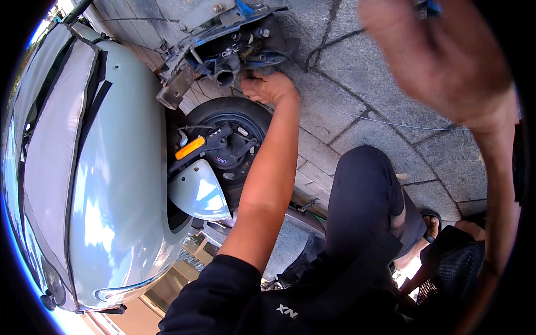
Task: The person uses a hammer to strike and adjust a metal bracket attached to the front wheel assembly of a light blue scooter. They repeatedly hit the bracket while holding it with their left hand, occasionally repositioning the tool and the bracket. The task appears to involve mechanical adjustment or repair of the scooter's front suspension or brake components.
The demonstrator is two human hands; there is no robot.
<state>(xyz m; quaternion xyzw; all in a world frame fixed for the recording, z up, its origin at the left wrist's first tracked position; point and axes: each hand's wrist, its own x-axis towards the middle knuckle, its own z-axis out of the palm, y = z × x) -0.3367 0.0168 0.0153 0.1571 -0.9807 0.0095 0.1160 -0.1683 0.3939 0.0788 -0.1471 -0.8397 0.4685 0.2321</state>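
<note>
My left hand [267, 86] reaches under a blue-and-black metal frame assembly [245, 44], its fingers curled at the underside near an open tube; what they hold is hidden. A wheel [248, 123] with black tyre, orange reflector [190, 148] and loose-looking pale panel [198, 192] sits just below that hand. My right hand [435, 67] is raised large and blurred at the upper right, its fingertips hidden, with a small blue item partly showing behind it. A thin wire [391, 123] runs across the paving from near the left hand toward the right arm.
A pale grey-green scooter body [117, 195] with a grey cover [53, 145] fills the left side. Stone paving [357, 72] lies beneath. My bent knee [360, 184] and sandalled foot [430, 223] are at lower right, beside a black mesh item [452, 268].
</note>
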